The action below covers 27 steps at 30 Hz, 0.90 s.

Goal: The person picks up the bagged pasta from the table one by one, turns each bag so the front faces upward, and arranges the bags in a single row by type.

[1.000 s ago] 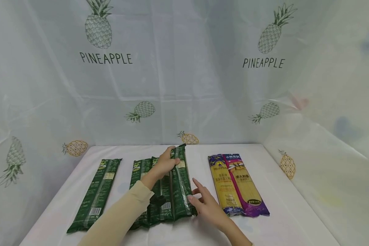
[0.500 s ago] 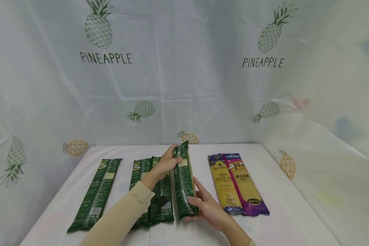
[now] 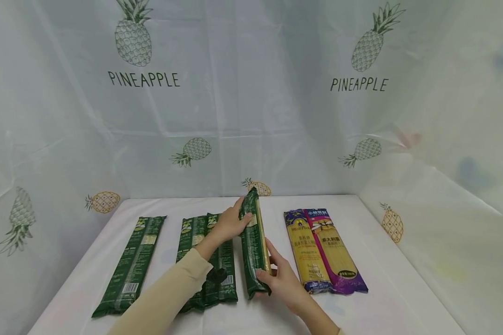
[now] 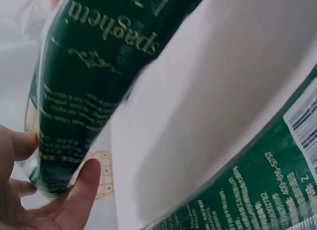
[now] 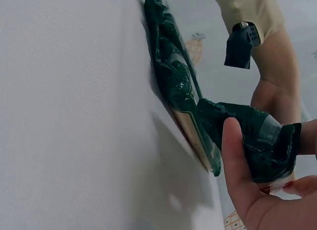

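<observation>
I see left hand [image 3: 229, 224] and right hand [image 3: 284, 280] gripping the green packet [image 3: 253, 246] (underside unclear); slack fingers could drop it.

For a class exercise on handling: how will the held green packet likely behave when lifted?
The held green packet is probably stiff, since it looks straight. Its shiny wrapper may be slippery. Its "spaghetti" lettering suggests fragility.

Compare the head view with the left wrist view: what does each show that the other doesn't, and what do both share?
Only the head view shows the right hand, the yellow pack and the purple pack. Only the left wrist view shows the "spaghetti" lettering on the held pack. Both show the left hand gripping that pack, the white table, and a barcode on a green pack lying there.
</observation>
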Tool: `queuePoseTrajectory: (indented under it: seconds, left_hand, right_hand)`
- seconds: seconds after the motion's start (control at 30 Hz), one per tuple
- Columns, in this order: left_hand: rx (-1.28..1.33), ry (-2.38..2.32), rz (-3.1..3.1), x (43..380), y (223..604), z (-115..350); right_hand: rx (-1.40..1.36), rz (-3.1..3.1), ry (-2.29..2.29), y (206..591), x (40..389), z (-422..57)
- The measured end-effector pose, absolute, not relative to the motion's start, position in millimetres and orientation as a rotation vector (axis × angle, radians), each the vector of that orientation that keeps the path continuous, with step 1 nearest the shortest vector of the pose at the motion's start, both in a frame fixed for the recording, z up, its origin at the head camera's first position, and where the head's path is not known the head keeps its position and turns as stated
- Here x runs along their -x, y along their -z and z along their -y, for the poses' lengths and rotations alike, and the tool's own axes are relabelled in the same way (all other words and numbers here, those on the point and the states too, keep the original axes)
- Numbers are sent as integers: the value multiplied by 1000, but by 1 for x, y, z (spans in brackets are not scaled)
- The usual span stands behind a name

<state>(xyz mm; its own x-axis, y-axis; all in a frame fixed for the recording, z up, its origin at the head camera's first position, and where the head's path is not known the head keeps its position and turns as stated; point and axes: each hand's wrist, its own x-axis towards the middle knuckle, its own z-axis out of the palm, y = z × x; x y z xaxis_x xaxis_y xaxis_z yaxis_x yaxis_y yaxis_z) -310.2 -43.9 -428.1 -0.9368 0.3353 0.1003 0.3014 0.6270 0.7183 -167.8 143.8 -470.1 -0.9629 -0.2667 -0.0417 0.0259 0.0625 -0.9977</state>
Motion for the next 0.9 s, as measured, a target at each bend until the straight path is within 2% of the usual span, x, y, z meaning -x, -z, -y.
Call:
queuePoseTrajectory:
  seconds: [0.47, 0.9]
  left_hand:
    - [-510, -1413, -2731, 305, 434, 35]
    - [-400, -1719, -2510, 305, 435, 37]
  right_hand:
    - [403, -2488, 1775, 471, 167, -139]
    - [384, -2512, 1638, 463, 167, -143]
